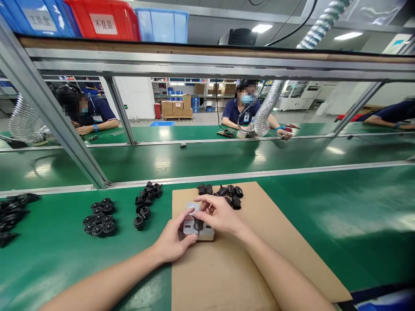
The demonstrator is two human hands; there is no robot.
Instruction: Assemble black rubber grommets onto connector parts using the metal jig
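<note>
I see a green bench (292,224) with a cardboard sheet (246,268) on it, where a grey block (202,231) sits near the top edge. My left hand (173,239) curls around the block's left side, gripping it. My right hand (218,214) pinches a black part (198,223) standing in the block, with more black parts (227,192) just behind.

Bin labels on the top shelf

The red bin (103,19) carries a white label reading 不良品. The blue bin (39,17) beside it has a white label that seems to read 工具盒, partly blurred. No other text is legible.
</note>
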